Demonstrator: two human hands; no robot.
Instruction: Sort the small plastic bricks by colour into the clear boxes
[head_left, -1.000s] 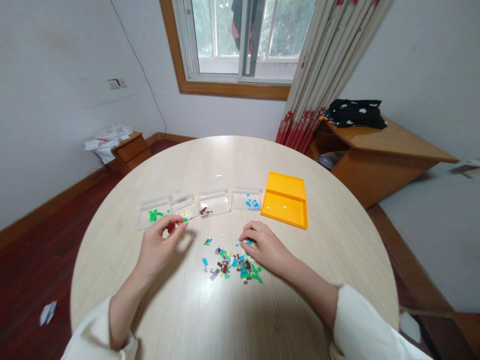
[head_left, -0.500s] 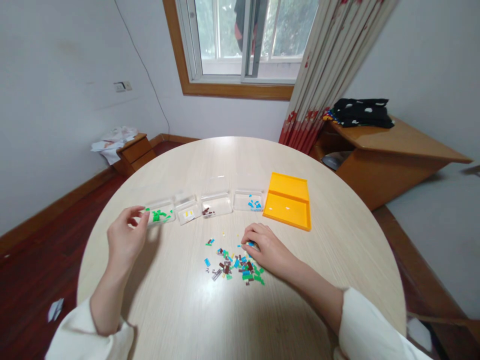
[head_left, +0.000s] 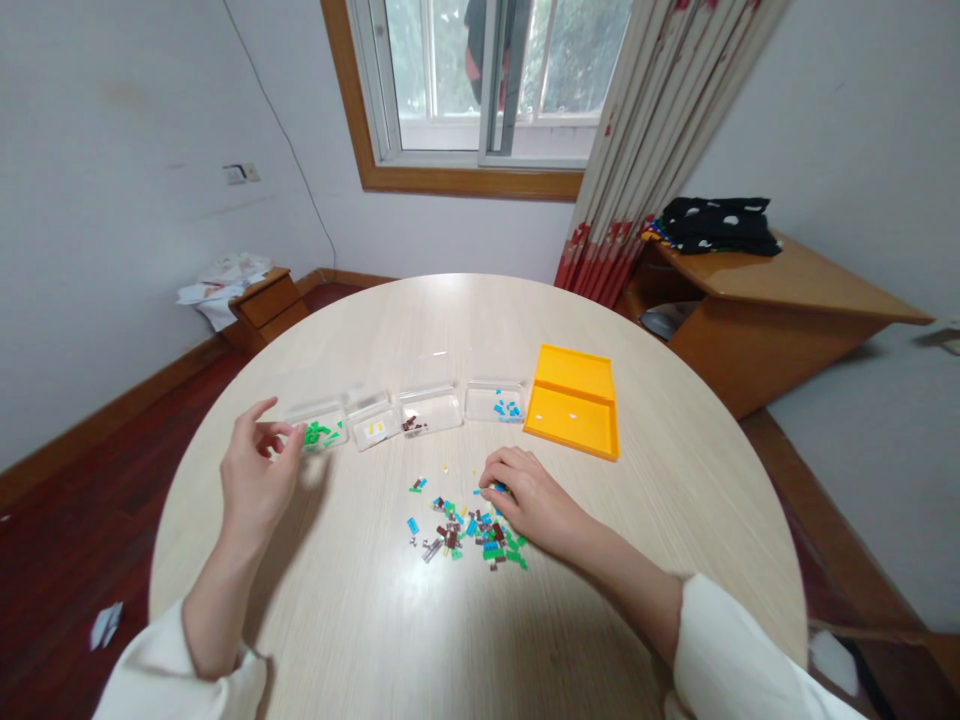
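My left hand (head_left: 264,462) is beside the clear box of green bricks (head_left: 322,434) at the left. Its fingers are apart, with nothing visible between them. My right hand (head_left: 534,500) rests at the right edge of a loose pile of small building bricks (head_left: 474,528) in blue, green, brown, yellow and clear grey. Its fingers curl inward over some bricks and hide what is between the tips. Farther right in the row stand a clear box with yellow bricks (head_left: 373,430), one with brown bricks (head_left: 414,425) and one with blue bricks (head_left: 508,408).
An open orange case (head_left: 574,428) with two small white pieces lies right of the boxes. All this is on a round pale table (head_left: 337,620). Behind are a window, a curtain (head_left: 630,140) and a wooden cabinet (head_left: 810,290) bearing black cloth.
My left hand has drawn back slightly from the green bricks' box, and its fingers have spread. My right hand stays at the pile, nearly unmoved. The view has shifted slightly.
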